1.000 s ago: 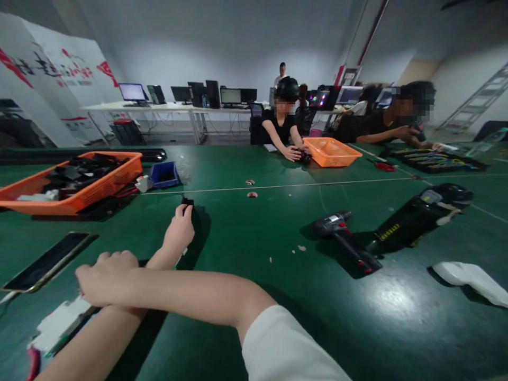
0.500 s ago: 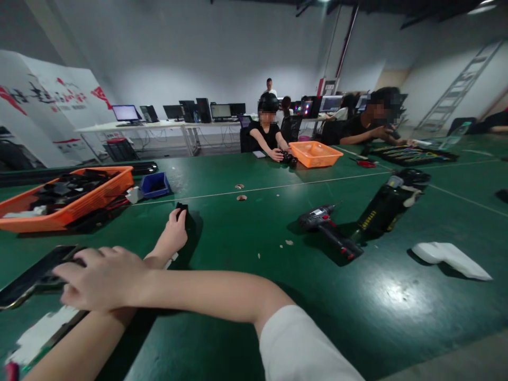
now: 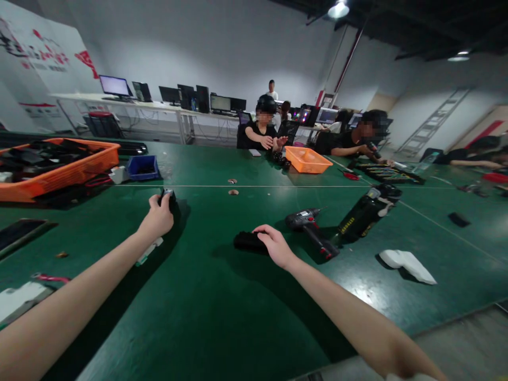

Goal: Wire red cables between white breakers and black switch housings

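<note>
Where the forearms were crossed half a second ago, they're apart now – the right hand [image 3: 278, 248] has left the spot over the phone [image 3: 21, 235] and sits at 5 o'clock (clock from frame centre). It's closed on the right end of a black block [image 3: 246, 240] at 6 o'clock, thumb and fingers pinching. Can't tell if the block is flat on the desk [image 3: 206, 317] or just above it. Right hand had something dark in it at the phone, too blurred to say it's the same piece.

Left hand [image 3: 157, 218], just below 9 o'clock, is pinching a small black part [image 3: 169, 197]; same hold as before. Net effect for the work: one black piece per hand, well apart, nothing joined.

Writing: the dark bottle [image 3: 363, 214] just past 3 o'clock carries yellow capitals – too small to read safely. Cordless drill [image 3: 311, 227] at 4 o'clock has a pale label, illegible. Banner [image 3: 43, 58] at 10 o'clock shows red and black brush characters, can't make them out. No brand readable on either black piece.
</note>
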The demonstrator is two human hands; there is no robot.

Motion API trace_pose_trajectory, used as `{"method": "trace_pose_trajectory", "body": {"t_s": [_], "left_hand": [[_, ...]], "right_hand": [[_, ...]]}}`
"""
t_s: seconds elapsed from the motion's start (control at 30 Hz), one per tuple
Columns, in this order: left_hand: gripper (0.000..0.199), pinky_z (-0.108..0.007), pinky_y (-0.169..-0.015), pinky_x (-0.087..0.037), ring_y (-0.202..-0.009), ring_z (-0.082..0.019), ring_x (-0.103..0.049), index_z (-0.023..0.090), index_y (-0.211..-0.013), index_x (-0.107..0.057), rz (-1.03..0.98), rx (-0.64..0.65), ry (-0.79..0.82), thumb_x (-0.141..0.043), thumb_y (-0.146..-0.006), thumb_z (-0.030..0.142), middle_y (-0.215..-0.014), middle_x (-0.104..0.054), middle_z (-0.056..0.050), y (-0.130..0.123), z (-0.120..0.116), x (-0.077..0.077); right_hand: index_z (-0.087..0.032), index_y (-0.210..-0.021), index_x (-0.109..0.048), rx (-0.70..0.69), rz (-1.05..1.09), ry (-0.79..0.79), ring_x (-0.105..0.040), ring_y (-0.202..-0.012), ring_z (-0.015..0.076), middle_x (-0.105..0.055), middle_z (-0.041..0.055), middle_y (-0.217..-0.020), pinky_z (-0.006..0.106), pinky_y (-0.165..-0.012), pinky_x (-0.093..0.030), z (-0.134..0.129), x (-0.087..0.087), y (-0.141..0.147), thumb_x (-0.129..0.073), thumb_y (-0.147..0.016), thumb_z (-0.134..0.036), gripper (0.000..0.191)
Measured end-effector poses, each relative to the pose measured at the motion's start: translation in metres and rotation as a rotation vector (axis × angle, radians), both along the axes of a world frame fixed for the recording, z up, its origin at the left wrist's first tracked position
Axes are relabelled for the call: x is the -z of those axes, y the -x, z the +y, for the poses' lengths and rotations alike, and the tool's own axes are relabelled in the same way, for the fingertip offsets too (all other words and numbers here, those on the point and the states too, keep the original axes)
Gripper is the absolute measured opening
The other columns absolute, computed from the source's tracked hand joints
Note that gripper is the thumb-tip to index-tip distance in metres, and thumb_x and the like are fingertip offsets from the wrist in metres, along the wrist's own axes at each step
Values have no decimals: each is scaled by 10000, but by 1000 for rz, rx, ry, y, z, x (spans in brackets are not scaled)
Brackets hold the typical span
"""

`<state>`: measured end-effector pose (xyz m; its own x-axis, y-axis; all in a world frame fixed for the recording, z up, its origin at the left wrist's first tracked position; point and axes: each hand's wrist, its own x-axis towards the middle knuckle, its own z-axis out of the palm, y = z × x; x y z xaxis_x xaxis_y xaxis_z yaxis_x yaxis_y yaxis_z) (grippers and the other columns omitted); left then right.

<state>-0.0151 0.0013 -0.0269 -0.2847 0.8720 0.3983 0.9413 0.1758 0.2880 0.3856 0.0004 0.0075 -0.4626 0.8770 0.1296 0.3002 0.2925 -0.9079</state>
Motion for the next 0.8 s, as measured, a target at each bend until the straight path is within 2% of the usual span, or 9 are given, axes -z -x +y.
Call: {"method": "trace_pose_trajectory", "body": {"t_s": [0.13, 0.27, 0.37, 0.5, 0.63, 0.7, 0.8], "left_hand": [[697, -507, -915, -537, -1228, -427, -565, 91, -1527, -222, 57, -59, 68, -449, -879, 204, -1493, -246, -320, -5, -3, -6], [637, -525, -930, -521, -1186, -424, -590, 89, -1507, -260, 43, -143, 98, -423, -907, 229, -1468, -298, -305, -11, -8, -13], [624, -556, -941, -502, -1207, -441, -560, 70, -1484, -299, 67, -202, 81, -431, -897, 234, -1419, -369, -309, -14, -10, -16], [634, -585, -918, -493, -1183, -463, -557, 51, -1484, -299, 57, -274, 88, -415, -904, 281, -1346, -438, -319, -13, -9, -15], [638, -589, -913, -478, -1163, -471, -567, 11, -1490, -275, 4, -282, 159, -367, -924, 289, -1239, -512, -337, -9, -6, -15], [628, -591, -929, -469, -1184, -468, -557, 13, -1490, -287, -12, -264, 187, -360, -925, 279, -1257, -510, -341, -8, -6, -15], [633, -595, -971, -451, -1266, -467, -498, 57, -1502, -301, -16, -237, 198, -384, -910, 265, -1388, -432, -337, -8, -6, -16]], "right_hand": [[-193, -1090, -614, -2, -38, -181, -607, -1037, 205, -621, 69, -1112, 392, -941, -493, -2, 12, -1, -479, -955, -282, 211], [-211, -1191, -557, -91, -230, -429, -605, -1057, 220, -547, 96, -1263, 393, -878, -542, -14, 6, 5, -550, -924, -254, 271], [-211, -1255, -519, -124, -336, -529, -611, -1052, 234, -509, 116, -1311, 410, -854, -565, -21, 2, 4, -575, -899, -217, 360], [-204, -1266, -512, -126, -376, -548, -600, -1090, 248, -513, 122, -1309, 431, -876, -567, -21, 2, 2, -578, -894, -208, 378], [-203, -1261, -515, -110, -389, -529, -589, -1115, 250, -517, 118, -1324, 437, -919, -548, -18, 2, 1, -588, -886, -211, 382], [-204, -1263, -514, -111, -393, -524, -592, -1111, 248, -515, 118, -1330, 436, -917, -545, -17, 3, 1, -585, -888, -214, 382], [-210, -1265, -513, -113, -393, -521, -594, -1116, 250, -516, 114, -1332, 416, -871, -558, -17, 3, 1, -587, -893, -230, 380]]}}
